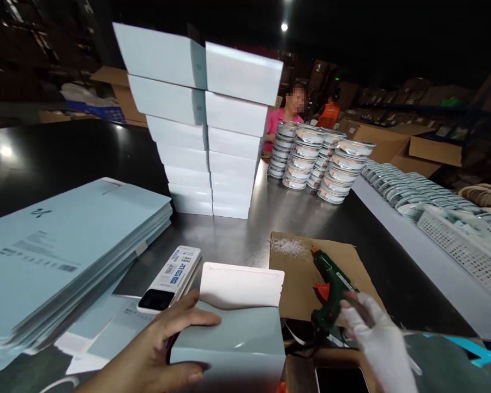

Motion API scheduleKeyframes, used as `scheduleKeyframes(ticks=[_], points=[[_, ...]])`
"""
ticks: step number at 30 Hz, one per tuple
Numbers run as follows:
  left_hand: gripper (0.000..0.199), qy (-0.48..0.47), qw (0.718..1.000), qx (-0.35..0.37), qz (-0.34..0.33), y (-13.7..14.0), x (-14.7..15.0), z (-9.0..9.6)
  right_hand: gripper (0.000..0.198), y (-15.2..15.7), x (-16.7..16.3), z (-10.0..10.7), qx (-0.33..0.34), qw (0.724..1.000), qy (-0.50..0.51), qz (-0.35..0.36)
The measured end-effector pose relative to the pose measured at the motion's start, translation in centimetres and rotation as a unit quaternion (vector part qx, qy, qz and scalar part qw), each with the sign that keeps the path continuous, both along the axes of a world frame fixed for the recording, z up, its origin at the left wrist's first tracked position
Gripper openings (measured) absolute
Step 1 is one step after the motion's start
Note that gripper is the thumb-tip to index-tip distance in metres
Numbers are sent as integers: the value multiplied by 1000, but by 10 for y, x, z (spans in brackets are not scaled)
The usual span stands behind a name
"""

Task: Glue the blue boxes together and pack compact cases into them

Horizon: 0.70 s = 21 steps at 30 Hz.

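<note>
My left hand point(178, 338) is closed around the left side of a light-blue cardboard box point(233, 333), thumb in front and fingers over the top. The box's white-lined flap point(241, 286) stands raised at its far edge. To the right, my right hand point(372, 327), in a white covering, is at the rear end of a green glue gun point(333, 284) with an orange trigger. The right fingers are smeared by motion, so their grip is unclear. Beneath the gun is a brown cardboard sheet point(288, 292), with whitish glue strands near the nozzle.
Flat blue box blanks point(77, 234) are piled at left, beside a white device with a dark screen point(169, 278). Stacked finished boxes point(213, 147) rise ahead. Round clear-lidded tins point(311, 158) stand behind, with a white basket point(460, 245) at right. A person in pink point(284, 117) is beyond.
</note>
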<state>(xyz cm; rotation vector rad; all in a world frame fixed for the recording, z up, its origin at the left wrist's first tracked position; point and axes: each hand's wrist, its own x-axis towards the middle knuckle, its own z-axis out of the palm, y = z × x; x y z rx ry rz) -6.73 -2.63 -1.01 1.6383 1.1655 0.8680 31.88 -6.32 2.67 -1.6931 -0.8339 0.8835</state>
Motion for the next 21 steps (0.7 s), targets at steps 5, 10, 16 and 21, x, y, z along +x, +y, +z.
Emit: scheduleKeyframes(ticks=[5, 10, 16, 21], points=[[51, -42, 998, 11, 48, -4, 17, -11, 122, -10, -87, -16, 150, 926, 83, 335], [49, -208, 973, 42, 95, -7, 33, -8, 77, -5, -93, -34, 186, 913, -32, 361], [29, -36, 991, 75, -101, 9, 18, 15, 59, 11, -79, -5, 251, 836, -173, 455], [29, -80, 994, 75, 1, 26, 2, 29, 65, 12, -64, -10, 171, 900, 54, 397]])
